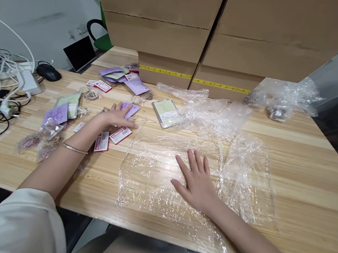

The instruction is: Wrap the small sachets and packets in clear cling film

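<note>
My right hand (198, 184) lies flat with its fingers spread on a sheet of clear plastic wrap (147, 179) laid over the wooden table. My left hand (118, 117) reaches out to the left of the sheet, fingers apart, at a small purple packet (130, 110); whether it touches the packet I cannot tell. Just below that hand are two red-and-white tags (121, 135). A pale green flat packet (167, 113) lies beyond the sheet. Crumpled clear plastic (216, 115) is heaped beside it, and more plastic (247, 178) lies right of my right hand.
Purple packets (137, 85) are piled at the back left. Nearer, bagged small items (52, 139) lie beside my left forearm. Cardboard boxes (171, 36) wall off the table's back. A black mouse (49, 72) and tangled white cables (1, 72) lie left; bubble wrap (294, 95) sits back right.
</note>
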The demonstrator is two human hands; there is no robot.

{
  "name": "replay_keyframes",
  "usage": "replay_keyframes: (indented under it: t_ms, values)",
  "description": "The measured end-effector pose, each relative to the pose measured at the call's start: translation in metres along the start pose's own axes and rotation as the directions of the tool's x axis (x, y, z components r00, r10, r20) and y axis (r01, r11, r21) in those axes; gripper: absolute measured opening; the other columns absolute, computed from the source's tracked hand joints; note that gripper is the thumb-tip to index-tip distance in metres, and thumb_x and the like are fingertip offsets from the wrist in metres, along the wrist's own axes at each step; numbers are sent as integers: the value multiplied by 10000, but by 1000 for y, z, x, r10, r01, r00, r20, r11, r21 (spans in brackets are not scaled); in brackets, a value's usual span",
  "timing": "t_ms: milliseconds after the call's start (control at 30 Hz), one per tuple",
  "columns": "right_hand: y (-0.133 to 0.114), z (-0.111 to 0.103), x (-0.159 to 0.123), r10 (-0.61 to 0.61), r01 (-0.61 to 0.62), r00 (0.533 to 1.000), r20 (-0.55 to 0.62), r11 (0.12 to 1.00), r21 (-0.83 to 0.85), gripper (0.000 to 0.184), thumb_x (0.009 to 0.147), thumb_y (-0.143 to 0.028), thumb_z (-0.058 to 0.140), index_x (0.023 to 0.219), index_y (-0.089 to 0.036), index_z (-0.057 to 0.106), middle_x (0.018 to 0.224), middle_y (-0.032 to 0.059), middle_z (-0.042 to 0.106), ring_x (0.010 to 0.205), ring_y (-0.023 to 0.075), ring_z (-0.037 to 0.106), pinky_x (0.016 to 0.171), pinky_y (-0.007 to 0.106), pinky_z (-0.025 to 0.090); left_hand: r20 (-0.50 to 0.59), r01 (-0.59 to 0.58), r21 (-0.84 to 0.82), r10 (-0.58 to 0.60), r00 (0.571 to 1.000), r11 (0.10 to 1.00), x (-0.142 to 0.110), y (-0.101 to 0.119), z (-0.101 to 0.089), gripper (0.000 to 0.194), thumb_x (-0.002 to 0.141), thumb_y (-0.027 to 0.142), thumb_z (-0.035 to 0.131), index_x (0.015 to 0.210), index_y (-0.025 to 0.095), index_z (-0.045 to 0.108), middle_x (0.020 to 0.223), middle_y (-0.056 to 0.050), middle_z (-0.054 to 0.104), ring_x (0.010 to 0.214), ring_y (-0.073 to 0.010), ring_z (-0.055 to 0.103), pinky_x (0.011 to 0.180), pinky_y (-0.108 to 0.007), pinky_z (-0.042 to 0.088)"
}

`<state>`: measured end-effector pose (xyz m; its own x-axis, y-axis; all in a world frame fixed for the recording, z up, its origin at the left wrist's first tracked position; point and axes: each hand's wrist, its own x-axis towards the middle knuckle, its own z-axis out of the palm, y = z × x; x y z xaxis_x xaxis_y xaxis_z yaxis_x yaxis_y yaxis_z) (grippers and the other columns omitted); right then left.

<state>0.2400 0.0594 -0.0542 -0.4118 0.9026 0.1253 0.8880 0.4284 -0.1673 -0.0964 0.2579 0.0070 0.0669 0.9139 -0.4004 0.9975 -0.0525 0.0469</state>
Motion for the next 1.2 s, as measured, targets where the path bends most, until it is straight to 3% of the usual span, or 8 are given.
replay_keyframes:
  t_ms: [167,267,367,467,633,1000,1100,1200]
  values:
    - [0,0,0,9,-9,1000,11,1000,14,762,938,-671,400,1587,-359,152,1667,53,106,1514,393,76,1181,672,157,57,-127,40,125,990,991,-12,12,3,1173,662,709,648,1597,295,72,1671,-135,-69,1497,-488,53,1124,-664,171]
    - [1,1,0,8,-8,1000,14,1000,17,761,940,-667,399,1588,-362,141,1666,51,109,1515,393,73,1183,669,157,-65,-155,50,158,985,987,-16,12,8,986,753,629,606,1584,338,162,1677,-120,-3,1493,-463,123,1118,-640,205]
    - [2,1,0,8,-8,1000,15,1000,12,762,940,-668,398,1589,-356,146,1666,58,100,1513,397,74,1184,667,151,-229,-94,66,107,968,993,-25,13,17,915,791,719,533,1570,352,223,1668,-144,51,1476,-496,115,1080,-692,201]
    - [1,2,0,6,-7,1000,17,1000,8,767,941,-673,390,1590,-351,138,1666,65,100,1515,393,62,1185,667,144,-320,-40,68,60,945,997,-35,17,28,860,841,753,431,1569,337,240,1597,-202,244,1398,-499,281,1041,-670,271]
    - [1,2,0,15,-15,1000,25,1000,14,767,943,-678,377,1592,-356,126,1666,56,114,1516,390,48,1185,669,147,-399,-91,200,166,902,976,-39,27,36,614,934,521,436,1521,351,371,1291,-194,518,1201,-426,470,956,-551,381]
    - [1,-2,0,32,-33,999,31,999,31,700,956,-662,359,1562,-322,273,1656,57,174,1516,385,83,1192,648,148,-466,-195,115,227,855,974,-26,21,42,507,957,287,407,1455,308,500,1274,-170,479,1187,-358,457,1021,-498,350]
    - [1,-3,0,28,-29,999,22,999,35,693,957,-663,356,1558,-327,279,1657,44,174,1518,377,80,1194,644,149,-538,-214,26,194,820,976,-28,17,35,512,942,221,394,1431,274,535,1308,-164,463,1219,-341,436,1058,-491,338]
    - [2,-3,0,21,-22,1000,24,999,42,676,972,-643,341,1566,-335,245,1659,37,165,1524,353,71,1201,633,148,-639,-301,-46,203,742,953,-46,25,20,552,908,166,410,1444,252,515,1340,-147,442,1273,-319,404,1110,-497,315]
